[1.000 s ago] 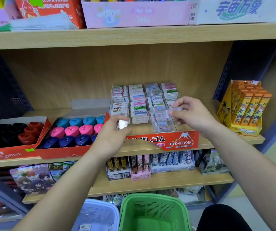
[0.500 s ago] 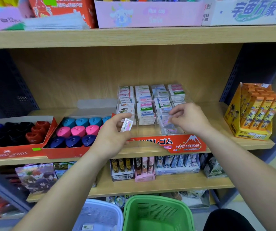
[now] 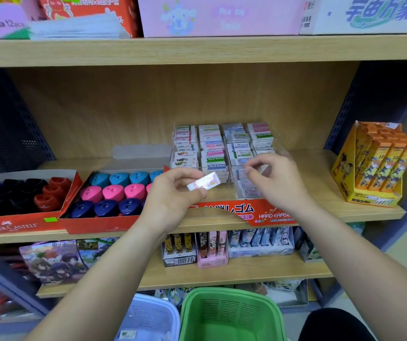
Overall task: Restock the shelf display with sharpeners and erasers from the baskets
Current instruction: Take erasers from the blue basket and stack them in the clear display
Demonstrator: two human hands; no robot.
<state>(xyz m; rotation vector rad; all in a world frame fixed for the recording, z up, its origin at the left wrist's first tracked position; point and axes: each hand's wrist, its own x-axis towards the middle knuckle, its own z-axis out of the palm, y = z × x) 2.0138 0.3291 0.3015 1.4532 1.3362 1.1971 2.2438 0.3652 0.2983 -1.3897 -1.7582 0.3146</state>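
Head view, looking at a wooden shelf (image 3: 320, 173) of stationery. Left hand (image 3: 173, 198) is raised before the shelf edge, thumb and fingers pinching a small wrapped eraser (image 3: 203, 183), white with pink print, held roughly level and tilted up to the right. The eraser is in the air, just in front of the clear eraser display (image 3: 212, 143), not yet in any compartment. Right hand (image 3: 280, 183) is at the display's front right compartment, fingertips (image 3: 251, 168) drawn together against the thumb; the spot is blurred, so whether they pinch anything cannot be told. The display holds four columns of stacked erasers behind a red card (image 3: 271, 215) printed "HARD ERASER". Just left of it is a red tray of sharpeners (image 3: 113, 190) in teal, pink and dark blue rows, then a second red tray (image 3: 25, 193) with black and red sharpeners. An orange box of packs (image 3: 374, 166) stands tilted at the shelf's right end, well apart from the hands. Below, near the person, are a green basket (image 3: 232, 313) and a pale blue basket (image 3: 148, 316) side by side; the pale one shows a small packet (image 3: 127, 334) at its bottom.
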